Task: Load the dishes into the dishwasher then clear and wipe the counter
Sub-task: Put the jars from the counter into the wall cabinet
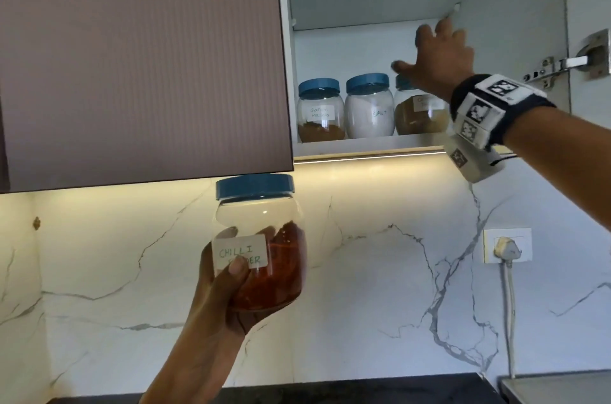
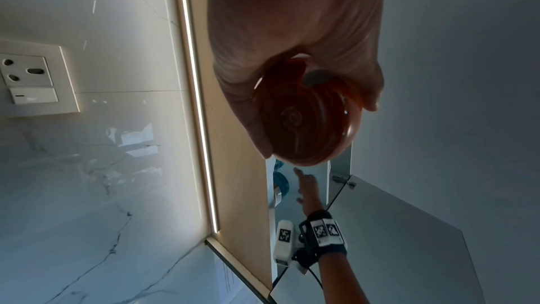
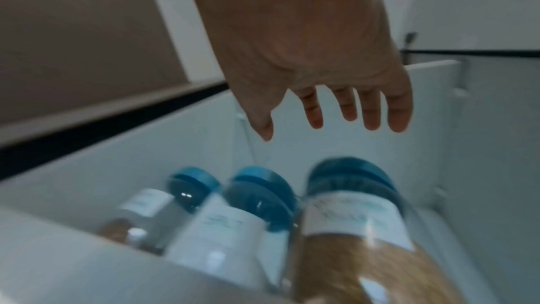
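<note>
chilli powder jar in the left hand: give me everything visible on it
The chilli powder jar is a clear, rounded, plastic-looking jar with a blue ribbed screw lid and a white handwritten label reading CHILLI. Red powder fills roughly its lower half. It is held roughly upright in the air below the closed cabinet door, in front of the marble backsplash. The left hand grips it from below and behind, thumb on the label. Nothing else touches it.

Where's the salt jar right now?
Head view: the salt jar stands on the open cupboard's shelf, middle of three blue-lidded jars, left of the right hand.

Blue-lidded chilli powder jar (image 1: 261,248), upright, half-full
</note>
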`<state>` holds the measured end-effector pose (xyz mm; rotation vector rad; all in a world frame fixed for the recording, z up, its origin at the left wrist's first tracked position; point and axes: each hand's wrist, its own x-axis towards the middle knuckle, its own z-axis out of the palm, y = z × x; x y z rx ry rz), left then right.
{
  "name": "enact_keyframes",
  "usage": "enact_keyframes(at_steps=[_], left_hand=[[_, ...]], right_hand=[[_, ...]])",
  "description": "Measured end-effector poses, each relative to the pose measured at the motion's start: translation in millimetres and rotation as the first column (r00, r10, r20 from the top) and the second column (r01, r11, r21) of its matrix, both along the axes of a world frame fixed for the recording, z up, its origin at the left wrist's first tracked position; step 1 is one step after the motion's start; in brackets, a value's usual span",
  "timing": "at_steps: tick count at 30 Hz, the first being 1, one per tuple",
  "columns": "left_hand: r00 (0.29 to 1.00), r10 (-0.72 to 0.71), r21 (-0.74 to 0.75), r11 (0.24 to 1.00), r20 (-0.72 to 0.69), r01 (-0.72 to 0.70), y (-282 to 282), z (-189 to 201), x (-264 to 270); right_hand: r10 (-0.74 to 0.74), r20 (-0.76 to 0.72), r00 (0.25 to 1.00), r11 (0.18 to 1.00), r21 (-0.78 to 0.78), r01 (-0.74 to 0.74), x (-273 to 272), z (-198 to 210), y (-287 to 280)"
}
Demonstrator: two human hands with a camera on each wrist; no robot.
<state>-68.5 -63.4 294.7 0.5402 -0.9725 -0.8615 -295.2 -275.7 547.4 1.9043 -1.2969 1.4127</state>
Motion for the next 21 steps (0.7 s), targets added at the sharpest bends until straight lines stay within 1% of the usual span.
enact_keyframes(at_steps=[1, 2, 3, 4, 5, 6, 7, 8, 9, 10, 11, 12, 14, 16, 17, 19, 21], left_hand=[[1.000, -0.011, 0.002, 1.000, -0.016, 0.011, 0, 3, -1], [0.999, -0.025, 0.006, 1.000, -0.025, 0.025, -1, 3, 0], [0.999, -0.047, 0.006, 0.999, -0.021, 0.047, -3, 4, 0], [0.998, -0.056, 0.003, 0.998, -0.013, 0.056, -4, 4, -2], [0.998, -0.059, -0.002, 0.998, -0.011, 0.058, -5, 4, -3], [0.999, -0.049, -0.020, 0.999, 0.016, 0.050, -4, 5, -7], [0.997, -0.026, -0.036, 0.999, 0.069, 0.029, -3, 7, -11], [0.989, 0.021, -0.052, 0.999, 0.146, -0.014, -1, 9, -18], [0.973, 0.090, -0.056, 0.995, 0.212, -0.080, -1, 11, -23], [0.949, 0.165, -0.061, 0.986, 0.269, -0.154, -1, 13, -29], [0.918, 0.253, -0.079, 0.967, 0.304, -0.241, -2, 16, -34], [0.880, 0.340, -0.108, 0.940, 0.333, -0.322, -5, 19, -39], [0.810, 0.465, -0.181, 0.885, 0.357, -0.428, -9, 26, -48], [0.749, 0.541, -0.270, 0.841, 0.383, -0.469, -12, 33, -58], [0.730, 0.551, -0.305, 0.834, 0.405, -0.461, -15, 36, -64], [0.718, 0.541, -0.336, 0.839, 0.438, -0.428, -22, 39, -71], [0.720, 0.497, -0.334, 0.866, 0.485, -0.372, -29, 40, -72]], right_hand=[[0.043, -0.019, 0.999, 0.992, -0.115, -0.045, 3, -7, 14], [0.129, -0.052, 0.990, 0.971, -0.194, -0.137, 8, -16, 30], [0.244, -0.097, 0.965, 0.939, -0.223, -0.260, 12, -26, 47], [0.375, -0.146, 0.916, 0.897, -0.194, -0.398, 16, -38, 64], [0.507, -0.184, 0.842, 0.842, -0.103, -0.529, 21, -52, 80], [0.634, -0.200, 0.747, 0.767, 0.042, -0.640, 26, -67, 96], [0.740, -0.175, 0.649, 0.672, 0.216, -0.708, 31, -83, 109], [0.813, -0.106, 0.573, 0.566, 0.373, -0.735, 36, -96, 120], [0.854, -0.016, 0.521, 0.464, 0.476, -0.747, 40, -107, 128], [0.869, 0.062, 0.491, 0.392, 0.520, -0.759, 43, -115, 133], [0.872, 0.110, 0.477, 0.355, 0.528, -0.771, 44, -119, 136], [0.870, 0.139, 0.472, 0.340, 0.525, -0.780, 43, -121, 139], [0.864, 0.165, 0.476, 0.334, 0.520, -0.786, 41, -122, 140], [0.844, 0.164, 0.511, 0.374, 0.504, -0.779, 40, -125, 140], [0.829, 0.164, 0.534, 0.407, 0.477, -0.779, 38, -126, 139], [0.807, 0.202, 0.555, 0.451, 0.396, -0.800, 32, -124, 138], [0.788, 0.267, 0.555, 0.462, 0.339, -0.819, 18, -115, 136]])
